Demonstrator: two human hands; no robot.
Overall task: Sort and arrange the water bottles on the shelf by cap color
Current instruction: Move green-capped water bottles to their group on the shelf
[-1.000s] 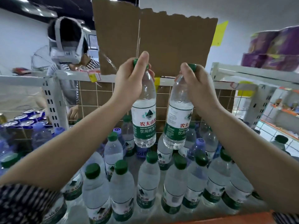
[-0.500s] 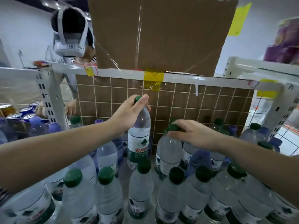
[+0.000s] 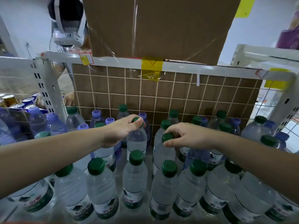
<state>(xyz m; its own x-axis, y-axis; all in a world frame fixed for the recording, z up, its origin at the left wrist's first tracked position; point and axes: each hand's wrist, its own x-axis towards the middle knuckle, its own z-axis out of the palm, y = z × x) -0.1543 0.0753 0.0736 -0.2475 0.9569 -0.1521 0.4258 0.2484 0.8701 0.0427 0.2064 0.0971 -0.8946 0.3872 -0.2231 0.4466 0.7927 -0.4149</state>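
My left hand (image 3: 120,130) grips the neck of a green-capped water bottle (image 3: 137,143) standing in the middle of the shelf. My right hand (image 3: 188,136) pinches the green cap of a second water bottle (image 3: 163,155) just to its right. Both bottles stand upright among others. Several green-capped bottles (image 3: 135,178) fill the front rows. Purple-capped bottles (image 3: 97,117) stand at the back left, and more (image 3: 282,139) sit at the right, mixed with green ones.
A wire grid backed by brown cardboard (image 3: 169,97) closes the rear of the shelf. White uprights (image 3: 47,88) frame the left and right sides. Cans (image 3: 11,101) sit in the bay to the left. Another person with a headset (image 3: 68,26) stands behind the shelf.
Both hands have come down from chest height with their bottles. The two bottles now stand on the shelf behind the front rows, and the view has tilted lower.
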